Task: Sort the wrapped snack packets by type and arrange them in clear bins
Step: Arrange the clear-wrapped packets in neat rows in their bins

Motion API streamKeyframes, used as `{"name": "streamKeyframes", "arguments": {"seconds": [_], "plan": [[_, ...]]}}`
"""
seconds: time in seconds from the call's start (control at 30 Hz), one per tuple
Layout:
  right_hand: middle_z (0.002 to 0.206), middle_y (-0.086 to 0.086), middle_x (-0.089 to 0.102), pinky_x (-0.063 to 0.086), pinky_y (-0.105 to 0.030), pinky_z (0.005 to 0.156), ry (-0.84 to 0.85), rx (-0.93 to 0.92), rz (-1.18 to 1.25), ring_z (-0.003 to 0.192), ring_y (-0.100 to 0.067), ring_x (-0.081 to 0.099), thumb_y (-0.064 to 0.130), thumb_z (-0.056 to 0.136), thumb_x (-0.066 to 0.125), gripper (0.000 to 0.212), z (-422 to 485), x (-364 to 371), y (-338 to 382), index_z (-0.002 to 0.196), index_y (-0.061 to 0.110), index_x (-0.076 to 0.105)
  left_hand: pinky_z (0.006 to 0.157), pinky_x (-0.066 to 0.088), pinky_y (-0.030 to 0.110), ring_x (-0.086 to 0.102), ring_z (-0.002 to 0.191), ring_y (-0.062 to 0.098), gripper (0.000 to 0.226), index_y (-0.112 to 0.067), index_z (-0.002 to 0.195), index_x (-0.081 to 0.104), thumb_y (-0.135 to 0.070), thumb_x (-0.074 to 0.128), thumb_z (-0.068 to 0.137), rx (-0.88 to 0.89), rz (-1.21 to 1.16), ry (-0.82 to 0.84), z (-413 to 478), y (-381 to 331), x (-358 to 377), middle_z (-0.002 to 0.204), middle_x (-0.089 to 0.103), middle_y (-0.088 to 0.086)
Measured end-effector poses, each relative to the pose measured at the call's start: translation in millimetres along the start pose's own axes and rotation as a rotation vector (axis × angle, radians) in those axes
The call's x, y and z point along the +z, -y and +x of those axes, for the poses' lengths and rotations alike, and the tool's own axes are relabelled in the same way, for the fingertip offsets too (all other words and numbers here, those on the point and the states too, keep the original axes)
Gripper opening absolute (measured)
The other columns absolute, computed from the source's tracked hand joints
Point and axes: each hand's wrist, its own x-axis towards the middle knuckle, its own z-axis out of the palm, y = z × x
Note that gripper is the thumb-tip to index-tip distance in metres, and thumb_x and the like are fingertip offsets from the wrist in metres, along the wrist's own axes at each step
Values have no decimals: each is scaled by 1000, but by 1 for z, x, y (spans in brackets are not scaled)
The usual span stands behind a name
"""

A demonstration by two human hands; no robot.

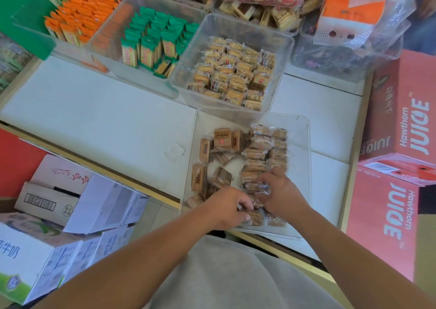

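In the near bin point(304, 143), both hands grasp brown snack packets point(256, 160): the left hand point(232, 208) pinches one and the right hand point(280, 190) another, light, crinkly, slippery and likely crumbly, best held by the flat sides.

Right edge of the frame: two red cartons, upper carton point(401, 119) and lower carton point(382, 221), each printed "Hawthorn JUICE". Snack packet print is too small to read.

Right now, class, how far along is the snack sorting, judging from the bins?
Done: orange packets, green packets and pale biscuits each fill their own bin. In hand: both the left hand and right hand are arranging brown packets in the nearest bin. Left: straightening the loose, tilted ones there.
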Motion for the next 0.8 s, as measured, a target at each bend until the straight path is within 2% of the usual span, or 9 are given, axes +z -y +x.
{"name": "streamKeyframes", "arguments": {"seconds": [0.1,0.17,0.33,0.47,0.53,0.67,0.73,0.8], "plan": [[126,9,48,53,-31,81,-41,-50,-251,114,-15,55,43,85,76,46,-5,-1,-4,127,32,60,77,46,25,63,91,14,25,-19,112,75,-31,78,90,-24,58,-77,9,-1,11,107,71,-2],[127,8,48,52,-30,83,-43,-59,-307,116,-14,52,51,84,75,49,-6,-2,-6,127,34,58,75,48,28,63,90,17,31,-19,107,71,-40,81,86,-62,125,-126,13,0,15,103,69,-1],[118,13,52,53,-32,76,-17,-44,-143,104,-12,58,44,85,77,37,-3,-6,-10,118,35,65,80,52,31,63,95,19,32,-21,111,68,-41,78,88,-123,129,-76,20,0,15,107,68,0],[123,6,50,52,-31,77,-26,-74,-320,109,-16,56,41,90,71,37,-6,-2,-7,125,33,60,74,51,29,64,88,17,26,-24,95,69,-42,83,82,-182,104,-86,25,2,16,97,69,-3],[123,5,49,51,-30,77,-27,-76,-361,108,-17,55,44,91,69,36,-6,-3,-4,125,35,59,72,50,29,63,86,17,26,-23,94,70,-42,83,81,-175,118,-72,27,2,13,94,69,-3],[118,12,52,54,-31,79,25,-25,-299,105,-12,58,53,92,63,31,2,-24,3,119,40,63,74,55,31,65,84,14,21,-24,97,74,-44,72,90,-95,108,-100,19,-5,-4,89,70,-7],[109,14,56,56,-34,81,2,-13,-157,97,-12,61,50,93,64,25,12,-36,9,114,36,67,78,58,32,66,84,9,19,-27,95,72,-45,68,93,-81,54,-188,12,-4,-25,88,69,-11],[107,16,57,54,-34,84,-56,-67,-13,99,-12,62,40,93,68,23,30,-42,17,113,30,71,81,56,29,65,89,9,13,-28,99,71,-39,64,97,-67,26,-313,8,0,-53,96,66,-14]]}}
